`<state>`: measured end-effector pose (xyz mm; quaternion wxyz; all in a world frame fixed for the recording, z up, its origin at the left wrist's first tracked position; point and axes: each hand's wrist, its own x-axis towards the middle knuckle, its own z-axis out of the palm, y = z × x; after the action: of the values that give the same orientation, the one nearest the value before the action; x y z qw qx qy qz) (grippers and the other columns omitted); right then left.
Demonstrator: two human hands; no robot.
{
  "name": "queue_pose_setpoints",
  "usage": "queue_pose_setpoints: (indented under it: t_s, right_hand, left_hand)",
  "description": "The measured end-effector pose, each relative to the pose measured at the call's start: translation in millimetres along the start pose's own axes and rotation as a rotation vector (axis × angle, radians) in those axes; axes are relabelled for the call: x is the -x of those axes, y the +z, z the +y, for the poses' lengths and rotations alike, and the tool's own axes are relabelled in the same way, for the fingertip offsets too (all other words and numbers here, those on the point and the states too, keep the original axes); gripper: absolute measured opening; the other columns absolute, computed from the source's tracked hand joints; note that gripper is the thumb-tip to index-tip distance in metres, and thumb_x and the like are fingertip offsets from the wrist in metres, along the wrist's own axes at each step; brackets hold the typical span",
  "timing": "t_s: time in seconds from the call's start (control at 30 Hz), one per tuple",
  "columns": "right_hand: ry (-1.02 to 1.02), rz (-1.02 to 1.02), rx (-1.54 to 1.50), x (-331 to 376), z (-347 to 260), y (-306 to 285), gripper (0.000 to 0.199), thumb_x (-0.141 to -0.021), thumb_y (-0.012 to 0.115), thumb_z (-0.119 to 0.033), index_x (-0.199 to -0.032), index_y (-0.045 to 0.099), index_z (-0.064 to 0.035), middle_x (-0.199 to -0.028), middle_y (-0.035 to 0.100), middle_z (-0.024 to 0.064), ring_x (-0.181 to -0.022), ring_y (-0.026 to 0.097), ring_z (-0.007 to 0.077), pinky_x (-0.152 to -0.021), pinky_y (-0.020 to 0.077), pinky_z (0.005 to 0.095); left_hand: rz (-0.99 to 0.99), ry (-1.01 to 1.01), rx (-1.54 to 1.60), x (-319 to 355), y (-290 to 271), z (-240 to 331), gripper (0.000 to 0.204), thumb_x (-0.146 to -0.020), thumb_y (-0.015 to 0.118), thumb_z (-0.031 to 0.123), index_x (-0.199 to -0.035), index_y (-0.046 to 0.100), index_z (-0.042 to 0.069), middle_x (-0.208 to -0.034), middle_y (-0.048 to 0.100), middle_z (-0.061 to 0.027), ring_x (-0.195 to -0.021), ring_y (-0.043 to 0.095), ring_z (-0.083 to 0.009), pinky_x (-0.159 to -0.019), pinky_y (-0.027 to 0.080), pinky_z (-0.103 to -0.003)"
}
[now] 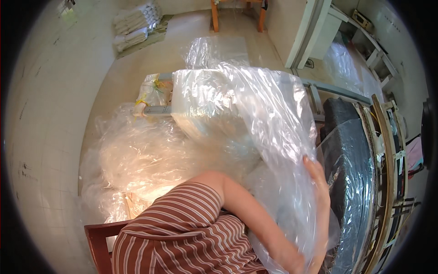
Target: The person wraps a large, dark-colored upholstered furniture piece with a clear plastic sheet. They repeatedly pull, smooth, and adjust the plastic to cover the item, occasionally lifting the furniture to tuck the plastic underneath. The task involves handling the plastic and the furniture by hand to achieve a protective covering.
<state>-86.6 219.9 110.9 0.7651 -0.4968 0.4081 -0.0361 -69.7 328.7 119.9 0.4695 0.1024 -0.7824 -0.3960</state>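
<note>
1 long, clear, glossy plastic sheet (273,102), draped across a grey metal frame (157,110) and running down to the person's 2 hands. Right hand (316,171): against the sheet's right edge, fingers extended, grip cannot be told. Left hand (292,263): low, blurred, over the sheet, state unclear. 1 heap of crumpled clear plastic film (137,153), left.

I've got plastic sheeting (278,105) ctr, draped over a frame (157,110) & running to near R. Film heap (137,150) mostly L of it, on the floor (187,29). Slab (340,112) on R, w/ film cover (353,155). From my end, far L: sacks (137,23) on a mat (153,39); far ctr: stand (215,18); far R: shelf unit (385,61) past doorway (306,36). Chair (95,242) near L.
</note>
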Motion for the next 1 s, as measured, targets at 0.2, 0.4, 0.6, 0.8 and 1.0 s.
queue_pose_setpoints:
  t_s: [0.2, 0.4, 0.6, 0.8, 1.0]
  right_hand:
    - [-0.333, 0.506, -0.074, 172.3, 124.0, -123.5, 0.060, -0.091, 0.055, -0.043, -0.132, 0.047, -0.0004, -0.131, 0.049, 0.0138, -0.116, 0.050, 0.0208, -0.091, 0.0441, 0.0340]
    - [-0.399, 1.740, -0.221, 499.3, 322.9, -127.1, 0.055, -0.091, 0.056, -0.042, -0.129, 0.052, -0.0018, -0.126, 0.054, 0.0125, -0.111, 0.054, 0.0202, -0.087, 0.0457, 0.0336]
    - [-0.062, 2.413, -0.050, 722.4, 475.0, 55.8, 0.051, -0.091, 0.056, -0.040, -0.125, 0.056, -0.0032, -0.120, 0.060, 0.0113, -0.105, 0.057, 0.0197, -0.084, 0.0473, 0.0332]
    - [-0.008, 2.406, 0.442, 556.7, 299.5, -15.3, 0.019, -0.092, 0.056, -0.014, -0.086, 0.062, 0.0037, -0.075, 0.061, 0.0043, -0.071, 0.056, 0.0107, -0.066, 0.0461, 0.0232]
    - [-0.629, 1.538, 0.487, 344.1, 190.6, -150.1, 0.051, -0.084, 0.062, -0.004, -0.133, 0.046, -0.0052, -0.126, 0.053, 0.0087, -0.113, 0.050, 0.0169, -0.098, 0.0381, 0.0285]
  left_hand:
    - [0.033, 0.063, 0.161, -26.2, 16.4, 26.9, 0.030, -0.086, 0.059, 0.019, -0.110, 0.059, 0.000, -0.096, 0.063, -0.0196, -0.083, 0.060, -0.0297, -0.075, 0.048, -0.039]
    - [0.483, -0.252, 0.170, -88.9, -30.9, -59.8, 0.024, -0.093, 0.058, 0.012, -0.115, 0.052, 0.003, -0.098, 0.056, 0.0018, -0.083, 0.052, -0.0042, -0.069, 0.045, -0.020]
    - [0.180, -0.383, 0.377, -144.9, 96.8, -143.6, 0.014, -0.094, 0.057, 0.020, -0.100, 0.059, 0.007, -0.083, 0.054, 0.0071, -0.075, 0.045, -0.0017, -0.066, 0.037, -0.017]
    - [0.107, -0.334, 0.266, -184.5, 142.7, -146.0, 0.015, -0.093, 0.058, 0.019, -0.091, 0.062, 0.005, -0.082, 0.058, 0.0047, -0.076, 0.048, -0.0043, -0.069, 0.041, -0.021]
    - [-0.019, -0.136, 0.033, -188.2, 129.7, -115.6, 0.014, -0.089, 0.063, 0.017, -0.094, 0.061, 0.005, -0.097, 0.058, -0.0003, -0.082, 0.054, -0.0097, -0.070, 0.042, -0.022]
